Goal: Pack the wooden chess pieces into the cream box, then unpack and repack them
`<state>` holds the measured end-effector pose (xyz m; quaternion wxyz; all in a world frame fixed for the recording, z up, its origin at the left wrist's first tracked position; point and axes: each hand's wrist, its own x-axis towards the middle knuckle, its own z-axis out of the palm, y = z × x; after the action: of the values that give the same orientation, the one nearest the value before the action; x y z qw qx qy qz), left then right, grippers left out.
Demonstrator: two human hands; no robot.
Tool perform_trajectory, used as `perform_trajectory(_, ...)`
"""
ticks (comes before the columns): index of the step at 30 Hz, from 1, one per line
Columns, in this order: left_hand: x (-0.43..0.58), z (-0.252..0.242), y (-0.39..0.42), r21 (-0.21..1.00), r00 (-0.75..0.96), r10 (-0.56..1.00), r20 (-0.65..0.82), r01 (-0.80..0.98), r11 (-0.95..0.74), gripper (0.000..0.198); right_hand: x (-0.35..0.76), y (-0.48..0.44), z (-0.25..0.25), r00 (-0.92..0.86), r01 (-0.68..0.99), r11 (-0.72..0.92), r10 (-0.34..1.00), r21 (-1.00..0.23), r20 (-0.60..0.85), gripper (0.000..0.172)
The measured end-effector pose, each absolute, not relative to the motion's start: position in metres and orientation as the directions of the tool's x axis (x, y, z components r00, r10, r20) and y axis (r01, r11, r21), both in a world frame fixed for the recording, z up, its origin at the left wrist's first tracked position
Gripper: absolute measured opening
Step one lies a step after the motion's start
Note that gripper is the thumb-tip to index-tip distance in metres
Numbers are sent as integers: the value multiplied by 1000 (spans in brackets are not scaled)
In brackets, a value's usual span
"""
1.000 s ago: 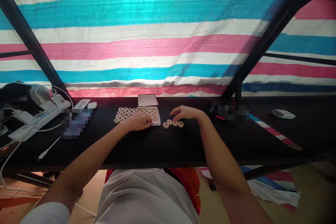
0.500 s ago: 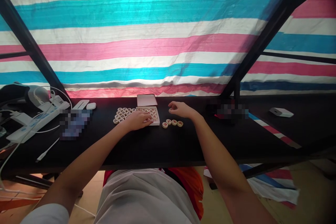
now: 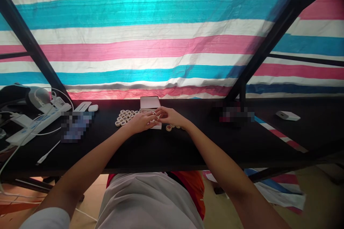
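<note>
A small white box (image 3: 157, 127) holding round Chinese chess pieces stands on the black table, mostly covered by my hands. Over its left part lies my left hand (image 3: 142, 121), palm down, fingers extended and the thumb apart. My right hand (image 3: 173, 116) reaches over the box from the right. Its thumb and fingers are drawn together close to the left fingertips; whatever they hold is hidden. Left of the box, several black-marked chess pieces (image 3: 123, 118) lie in rows. A few red-marked chess pieces (image 3: 168, 127) sit to its right, partly behind my right wrist.
Behind the box is its lid (image 3: 149, 102). On the left are a power strip (image 3: 34, 123) with cables, a blurred phone-like item (image 3: 77, 127) and a white earphone case (image 3: 93, 108). A white charger (image 3: 288, 115) lies far right. A striped tarp (image 3: 150, 53) hangs behind the table.
My right hand has moved left from above the red-marked pieces to the box, meeting my left fingertips. The left hand has stayed almost in place.
</note>
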<state>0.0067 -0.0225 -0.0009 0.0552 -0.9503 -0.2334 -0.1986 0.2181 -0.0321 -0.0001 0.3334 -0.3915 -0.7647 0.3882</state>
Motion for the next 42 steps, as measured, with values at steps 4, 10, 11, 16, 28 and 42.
perform_trajectory(4,7,-1,-22,10,779,443,444,490,-872,26,216,-32,-2,-482,249,341,855,-907,190,35)
perform_trajectory(10,7,1,-21,69,752,479,453,506,-860,28,215,-28,-7,-464,216,331,862,-919,201,38)
perform_trajectory(11,7,1,-21,87,744,493,451,513,-854,29,215,-28,-7,-459,219,332,865,-918,203,38)
perform_trajectory(16,8,0,-21,128,708,541,454,549,-826,32,216,-28,-5,-449,224,318,872,-921,192,39)
perform_trajectory(28,-5,18,-17,-38,743,611,273,643,-765,21,226,-29,6,-423,503,455,871,-735,250,37)
perform_trajectory(42,-17,25,-11,-70,648,761,11,760,-646,21,261,-14,-6,-379,767,325,925,-554,18,31)
